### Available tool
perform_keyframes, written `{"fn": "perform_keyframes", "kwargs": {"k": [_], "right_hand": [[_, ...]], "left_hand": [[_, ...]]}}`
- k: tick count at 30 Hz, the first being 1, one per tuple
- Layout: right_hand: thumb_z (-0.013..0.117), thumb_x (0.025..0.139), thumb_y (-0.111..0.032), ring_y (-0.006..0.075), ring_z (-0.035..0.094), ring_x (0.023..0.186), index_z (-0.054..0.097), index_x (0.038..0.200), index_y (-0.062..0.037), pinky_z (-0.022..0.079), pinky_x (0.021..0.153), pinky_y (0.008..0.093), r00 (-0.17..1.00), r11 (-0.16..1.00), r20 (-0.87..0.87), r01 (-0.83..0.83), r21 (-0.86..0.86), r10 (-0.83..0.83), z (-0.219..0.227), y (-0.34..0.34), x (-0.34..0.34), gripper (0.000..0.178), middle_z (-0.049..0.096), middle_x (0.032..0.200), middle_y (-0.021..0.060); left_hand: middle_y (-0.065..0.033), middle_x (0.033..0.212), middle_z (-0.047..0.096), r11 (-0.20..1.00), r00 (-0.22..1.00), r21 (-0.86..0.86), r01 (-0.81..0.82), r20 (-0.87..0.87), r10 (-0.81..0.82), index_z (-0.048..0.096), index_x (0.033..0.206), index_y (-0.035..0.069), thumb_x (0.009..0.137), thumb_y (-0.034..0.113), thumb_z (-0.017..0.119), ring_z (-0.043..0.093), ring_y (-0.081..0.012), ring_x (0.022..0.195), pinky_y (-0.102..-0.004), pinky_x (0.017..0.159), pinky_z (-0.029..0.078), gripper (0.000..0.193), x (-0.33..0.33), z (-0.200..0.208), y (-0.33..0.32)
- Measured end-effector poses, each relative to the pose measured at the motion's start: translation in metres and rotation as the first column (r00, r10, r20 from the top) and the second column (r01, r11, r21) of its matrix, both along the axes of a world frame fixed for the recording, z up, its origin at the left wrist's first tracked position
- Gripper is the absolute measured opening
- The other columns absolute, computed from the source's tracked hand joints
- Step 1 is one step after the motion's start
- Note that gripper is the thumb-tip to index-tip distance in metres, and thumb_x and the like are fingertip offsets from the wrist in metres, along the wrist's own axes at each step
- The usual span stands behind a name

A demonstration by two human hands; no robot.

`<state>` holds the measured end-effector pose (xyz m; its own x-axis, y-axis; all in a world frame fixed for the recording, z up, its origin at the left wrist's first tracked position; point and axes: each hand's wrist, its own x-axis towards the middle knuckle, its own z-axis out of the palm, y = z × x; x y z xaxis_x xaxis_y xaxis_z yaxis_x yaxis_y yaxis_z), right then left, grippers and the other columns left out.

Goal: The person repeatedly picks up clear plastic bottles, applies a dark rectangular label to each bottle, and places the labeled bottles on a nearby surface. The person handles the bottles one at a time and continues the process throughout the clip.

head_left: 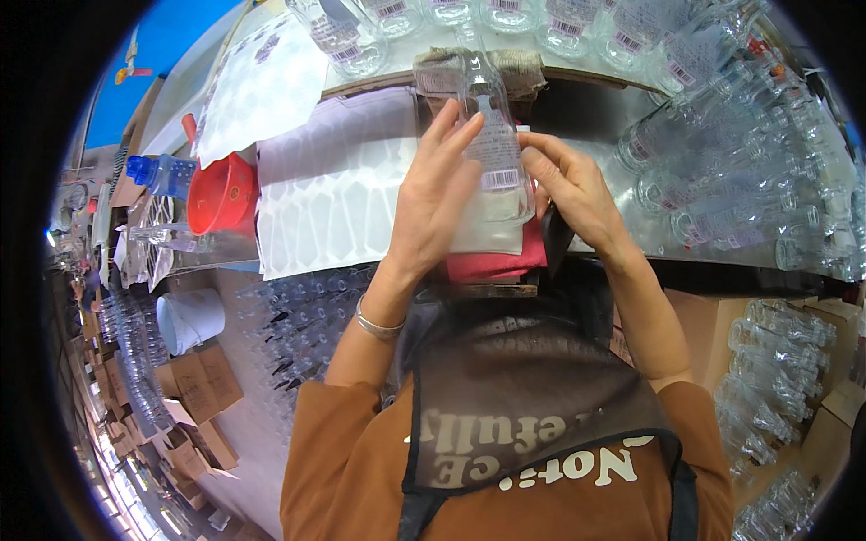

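Note:
A clear glass bottle (497, 167) lies in front of me with its neck pointing away. Its neck end rests on a folded brownish cloth (437, 74), its base over a pale pad with red cloth (494, 267) below. My left hand (435, 185) is at the bottle's left side, fingers stretched and apart, two of them over the glass; its lower fingers are smeared by motion. On the other side, my right hand (570, 185) has bent fingers and thumb against the bottle's right edge. A printed label with a barcode shows on the glass between the hands.
Sheets of bottle-shaped labels (338, 198) lie left of the bottle, near a red funnel-like container (222, 194) and a blue-capped plastic bottle (162, 173). Labelled glass bottles (568, 27) line the far shelf. More bottles (713, 171) lie at right. An open carton of bottles (778, 361) stands lower right.

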<state>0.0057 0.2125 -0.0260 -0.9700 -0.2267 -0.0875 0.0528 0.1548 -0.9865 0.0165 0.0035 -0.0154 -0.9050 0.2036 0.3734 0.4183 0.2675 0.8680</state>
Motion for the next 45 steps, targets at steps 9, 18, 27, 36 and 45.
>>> {"fn": "perform_keyframes", "kwargs": {"k": [9,18,27,36,45], "right_hand": [[0.07,0.092,-0.03,0.0173,0.07,0.093,0.062,0.126,0.0047,0.053,0.082,0.0293,1.0,1.0,0.001,0.02,-0.001,-0.02,0.013,-0.006,0.002,0.049,0.069,0.114,0.0139],[0.073,0.09,-0.033,0.0185,0.07,0.093,0.063,0.125,0.0045,0.054,0.083,0.0298,0.999,0.999,-0.029,0.026,-0.024,-0.027,0.005,-0.007,-0.001,0.053,0.071,0.113,0.0143],[0.059,0.102,-0.037,0.0089,0.057,0.059,0.062,0.119,0.0025,0.049,0.057,0.0225,0.984,0.939,0.145,0.142,-0.314,-0.1,-0.013,0.015,-0.012,0.043,0.071,0.105,0.0143],[0.065,0.094,-0.012,0.013,0.062,0.101,0.062,0.12,0.002,0.05,0.09,0.0284,0.997,0.938,0.02,0.075,-0.338,-0.073,0.006,0.027,0.003,0.029,0.067,0.109,0.0061],[0.067,0.089,-0.013,0.031,0.07,0.095,0.067,0.119,-0.0007,0.053,0.086,0.0349,0.74,0.958,-0.636,-0.041,0.284,0.22,0.053,0.012,-0.032,0.032,0.07,0.106,0.0195]], "left_hand": [[-0.0147,0.16,0.035,0.998,1.0,-0.066,-0.01,0.002,0.01,0.055,0.145,0.015,0.098,0.023,0.066,0.038,-0.0312,0.145,-0.0491,0.109,0.043,0.049,0.0,-0.013,-0.001],[-0.0207,0.156,0.039,0.997,0.998,-0.053,-0.053,0.022,0.054,0.057,0.141,0.01,0.091,0.011,0.068,0.043,-0.0346,0.142,-0.0413,0.114,0.037,0.051,0.001,-0.008,0.004],[-0.0153,0.158,0.038,0.992,0.999,-0.121,-0.039,-0.016,0.038,0.053,0.146,0.012,0.097,0.021,0.066,0.041,-0.0288,0.143,-0.0421,0.109,0.045,0.051,0.0,-0.009,0.002],[-0.0158,0.158,0.039,0.989,0.998,-0.139,-0.058,-0.025,0.055,0.053,0.145,0.011,0.097,0.018,0.065,0.042,-0.0298,0.142,-0.0423,0.107,0.045,0.05,0.002,-0.01,0.002],[-0.0155,0.158,0.037,0.987,0.998,-0.148,-0.066,-0.025,0.063,0.052,0.146,0.011,0.097,0.016,0.065,0.041,-0.0302,0.143,-0.0422,0.109,0.044,0.051,0.002,-0.009,0.004]]}}
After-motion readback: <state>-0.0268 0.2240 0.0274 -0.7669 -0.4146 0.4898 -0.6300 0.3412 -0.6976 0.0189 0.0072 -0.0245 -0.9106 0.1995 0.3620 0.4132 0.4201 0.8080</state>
